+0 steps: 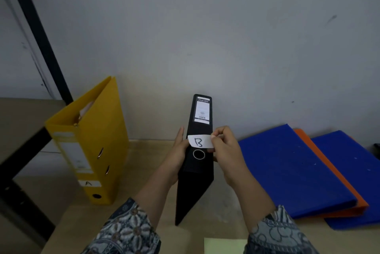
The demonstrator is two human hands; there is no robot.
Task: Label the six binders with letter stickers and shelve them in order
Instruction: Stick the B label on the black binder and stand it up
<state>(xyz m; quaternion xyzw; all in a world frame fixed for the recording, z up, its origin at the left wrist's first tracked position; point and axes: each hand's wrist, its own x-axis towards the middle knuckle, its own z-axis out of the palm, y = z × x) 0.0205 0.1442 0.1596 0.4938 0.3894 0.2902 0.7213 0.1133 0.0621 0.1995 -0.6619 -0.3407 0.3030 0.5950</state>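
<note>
"B" sticker [200, 141], "A" yellow binder [102, 130], "Bantex" black binder [195, 183]

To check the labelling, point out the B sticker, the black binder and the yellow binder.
B sticker [200, 142]: head view, on the written letter.
black binder [197, 167]: head view, on its spine below the finger hole.
yellow binder [107, 130]: head view, on its broad side cover.

The left hand [178, 152] held the upright black binder [198, 163] while the right hand [225, 148] pinched a "B" sticker [200, 141] against its spine.
</note>
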